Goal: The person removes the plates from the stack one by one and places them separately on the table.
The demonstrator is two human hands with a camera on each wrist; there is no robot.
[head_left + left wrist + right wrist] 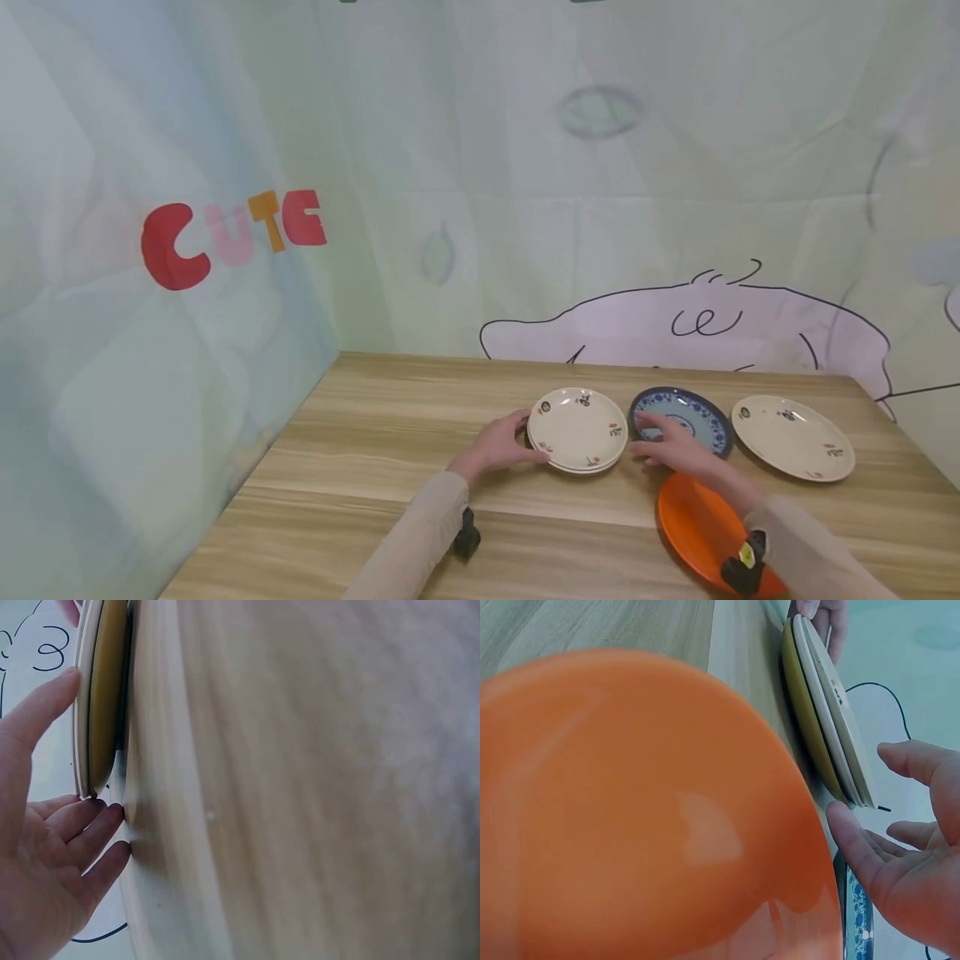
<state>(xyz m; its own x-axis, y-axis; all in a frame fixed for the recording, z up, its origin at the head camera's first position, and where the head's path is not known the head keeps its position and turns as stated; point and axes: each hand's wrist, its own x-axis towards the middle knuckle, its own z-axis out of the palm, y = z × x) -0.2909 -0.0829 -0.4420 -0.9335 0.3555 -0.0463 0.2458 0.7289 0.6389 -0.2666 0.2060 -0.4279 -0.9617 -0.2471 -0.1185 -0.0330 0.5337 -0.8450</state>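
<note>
Two cream plates (577,428) with small printed figures sit stacked at the middle of the table, on top of a yellow dish (109,697) seen in the wrist views. My left hand (498,446) is at the stack's left side, thumb tip at the upper rim and fingers spread along the edge. To the right, my right hand (675,450) hovers with fingers apart and nothing between them, its fingertips near the stack's right edge in the right wrist view. Below that hand lie a blue patterned plate (708,417) and an orange plate (693,525).
A larger cream oval plate (795,437) lies at the right, beside the blue one. The wooden table (360,417) ends at a printed cloth backdrop (450,208), which also runs down the left side with the letters CUTE.
</note>
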